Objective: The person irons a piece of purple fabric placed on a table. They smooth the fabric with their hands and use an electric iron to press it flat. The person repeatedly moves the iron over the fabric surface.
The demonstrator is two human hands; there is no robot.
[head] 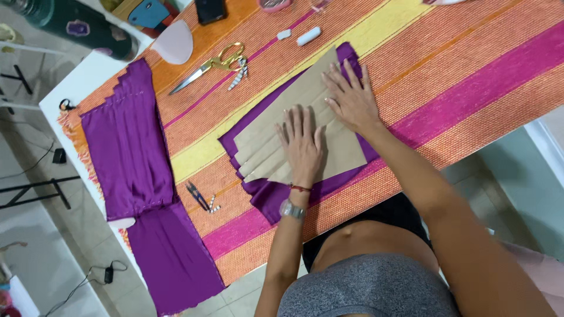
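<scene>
My left hand [301, 145] lies flat, fingers together, on a brown paper pattern [294, 100]. My right hand [351, 97] presses flat with fingers spread on the same pattern's far part. The pattern, with stepped layered edges, lies on a piece of purple satin fabric [273, 196] that shows around its edges. All this rests on a striped orange, yellow and pink table cloth [470, 70]. Neither hand holds anything.
A larger purple fabric piece [135, 152] lies at the left and hangs over the table edge. Gold-handled scissors [211, 63], small thread snips [198, 196], white chalk pieces [308, 36], a phone [210, 10] and a dark bottle [76, 26] are about.
</scene>
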